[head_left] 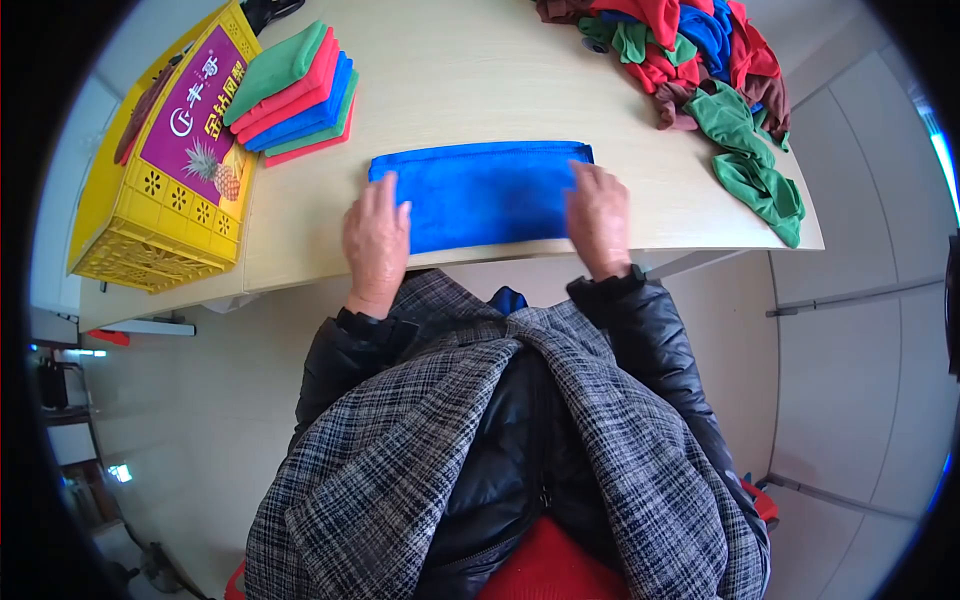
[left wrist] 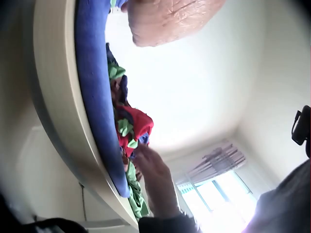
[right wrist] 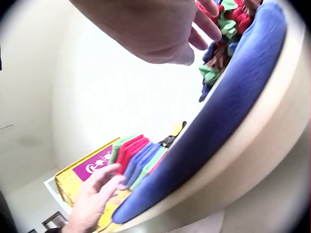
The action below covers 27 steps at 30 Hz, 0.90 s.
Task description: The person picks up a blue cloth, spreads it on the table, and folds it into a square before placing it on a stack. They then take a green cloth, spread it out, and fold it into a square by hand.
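A blue cloth (head_left: 485, 195), folded into a wide rectangle, lies flat at the table's front edge. At its left end is my left hand (head_left: 378, 240), fingers extended over the cloth. Over the right end is my right hand (head_left: 600, 215), its fingers loosely bent and slightly blurred. In the right wrist view the right hand (right wrist: 155, 29) hangs above the blue cloth (right wrist: 218, 111) with fingers relaxed. The left wrist view has the left hand (left wrist: 170, 19) above the cloth (left wrist: 95, 92). Neither hand visibly grips the cloth.
A stack of folded green, red and blue cloths (head_left: 300, 90) stands at the back left, beside a yellow crate (head_left: 160, 220) with a purple label. Loose red, green, blue and brown cloths (head_left: 740, 120) lie heaped at the right, one green piece reaching the table's right front corner.
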### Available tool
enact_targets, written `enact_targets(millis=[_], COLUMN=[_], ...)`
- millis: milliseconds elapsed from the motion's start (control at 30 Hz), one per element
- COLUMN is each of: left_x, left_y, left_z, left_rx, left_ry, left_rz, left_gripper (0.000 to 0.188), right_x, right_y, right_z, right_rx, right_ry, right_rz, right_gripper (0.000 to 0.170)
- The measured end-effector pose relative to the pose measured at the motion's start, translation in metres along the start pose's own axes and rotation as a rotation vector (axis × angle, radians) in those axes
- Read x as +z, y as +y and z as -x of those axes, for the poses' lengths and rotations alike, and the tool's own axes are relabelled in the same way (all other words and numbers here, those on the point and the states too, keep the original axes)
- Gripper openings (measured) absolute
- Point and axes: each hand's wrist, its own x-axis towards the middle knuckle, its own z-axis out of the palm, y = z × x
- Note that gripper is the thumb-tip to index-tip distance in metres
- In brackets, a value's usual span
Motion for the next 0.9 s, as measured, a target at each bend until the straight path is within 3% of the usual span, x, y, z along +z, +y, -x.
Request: enact_targets(millis=[100, 267, 367, 733, 900], left_x=[0.021, 0.059, 0.041, 0.047, 0.047], left_y=[0.024, 0.019, 0.022, -0.004, -0.022], left_z=[-0.004, -0.001, -0.002, -0.006, -0.009], left_rx=[0.36, 0.397, 0.307, 0.226, 0.14], left_ry=[-0.139, -0.241, -0.373, -0.345, -0.333], left_rz=[0.037, 0.119, 0.053, -0.011, 0.009], left_gripper=[0.054, 0.053, 0.056, 0.061, 0.06], right_x=[0.027, 0.069, 0.065, 0.047, 0.039], right_y=[-0.06, -0.08, -0.055, 0.046, 0.065], right_z=[-0.002, 0.02, 0.019, 0.011, 0.011], right_rx=[-0.183, -0.21, -0.141, 0.105, 0.188], right_ry=[-0.108, -0.203, -0.229, -0.231, -0.273], right_rz=[-0.148, -0.121, 0.004, 0.102, 0.163], right_gripper=[0.05, 0.061, 0.063, 0.064, 0.066])
